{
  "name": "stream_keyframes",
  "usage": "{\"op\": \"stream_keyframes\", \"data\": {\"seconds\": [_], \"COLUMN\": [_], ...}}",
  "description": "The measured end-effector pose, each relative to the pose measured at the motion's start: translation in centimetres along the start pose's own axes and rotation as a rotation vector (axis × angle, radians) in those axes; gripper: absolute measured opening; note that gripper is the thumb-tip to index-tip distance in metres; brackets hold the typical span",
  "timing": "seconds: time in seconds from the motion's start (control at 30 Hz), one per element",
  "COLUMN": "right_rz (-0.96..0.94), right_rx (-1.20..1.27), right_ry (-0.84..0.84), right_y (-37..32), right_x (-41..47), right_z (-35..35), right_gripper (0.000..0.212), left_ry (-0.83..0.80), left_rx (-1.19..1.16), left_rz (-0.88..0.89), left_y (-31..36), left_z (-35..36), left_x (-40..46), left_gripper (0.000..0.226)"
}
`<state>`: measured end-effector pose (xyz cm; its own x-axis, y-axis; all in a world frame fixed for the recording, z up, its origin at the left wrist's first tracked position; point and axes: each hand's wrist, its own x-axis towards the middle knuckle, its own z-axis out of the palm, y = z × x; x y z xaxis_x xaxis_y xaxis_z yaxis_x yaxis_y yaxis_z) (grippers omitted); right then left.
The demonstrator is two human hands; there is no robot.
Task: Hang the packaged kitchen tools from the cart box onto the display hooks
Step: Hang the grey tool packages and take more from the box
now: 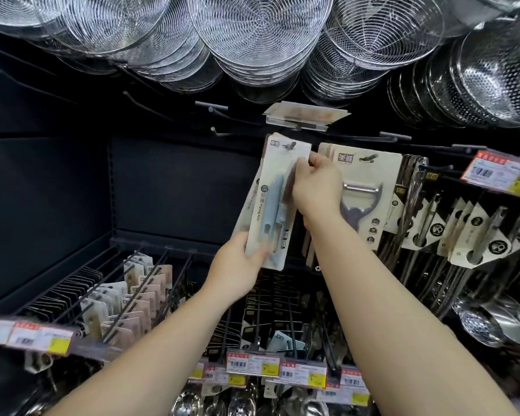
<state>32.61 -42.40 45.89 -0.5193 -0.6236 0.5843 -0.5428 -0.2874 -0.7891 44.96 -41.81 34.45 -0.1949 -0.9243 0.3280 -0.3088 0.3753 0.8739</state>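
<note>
While your left hand [237,265] grips the bottom edge of the pale carded peeler pack [275,202], its fingers curled around the lower left corner and thumb across the front, your right hand [314,183] pinches the pack's upper right edge, fingers closed on the card near its top. You hold the pack tilted, its top leaning right, with the hang hole at the top sitting at the tip of a dark display hook [288,146]; whether the hook passes fully through the hole cannot be told. More cards of the same kind show just behind the pack you hold. A blue-grey peeler handle runs lengthwise under the pack's clear blister.

Just to the right, touching or nearly touching your right hand, hangs a stack of Y-peeler packs [370,187] on its own hook. Further right hang packaged steel utensils [463,235] with cream triangular cards. Above everything, wire skimmer baskets [258,40] hang in overlapping rows, and perforated steel colanders [487,85] crowd the upper right. A clear price-tag holder [306,117] sticks out just above the pack. Below your arms, rows of hooks carry small carded items [135,298], and price labels [252,363] with yellow stickers run along the rail fronts.
</note>
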Motion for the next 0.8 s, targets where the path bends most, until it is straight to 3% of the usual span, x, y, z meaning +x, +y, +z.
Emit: {"op": "stream_keyframes", "data": {"seconds": [0.17,0.37,0.53,0.8], "right_rz": [0.059,0.195,0.303,0.313], "right_rx": [0.055,0.032,-0.097,-0.434], "right_ry": [-0.066,-0.118,-0.182,-0.336], "right_y": [2.3,6.4,8.0,11.3], "right_x": [-4.5,-10.1,-13.3,-19.7], "right_z": [0.2,1.1,1.1,-0.7], "right_gripper": [0.035,0.049,0.056,0.048], "left_ry": [0.01,-0.068,-0.232,-0.341], "left_rx": [0.07,0.126,0.26,0.671], "left_rz": [0.006,-0.075,-0.165,-0.016], "left_y": [0.1,-1.7,-4.0,-5.8], "left_z": [0.1,-0.1,-1.1,-0.5], "left_x": [0.1,-1.1,-2.8,-7.0], "left_gripper": [0.011,0.022,0.059,0.058]}}
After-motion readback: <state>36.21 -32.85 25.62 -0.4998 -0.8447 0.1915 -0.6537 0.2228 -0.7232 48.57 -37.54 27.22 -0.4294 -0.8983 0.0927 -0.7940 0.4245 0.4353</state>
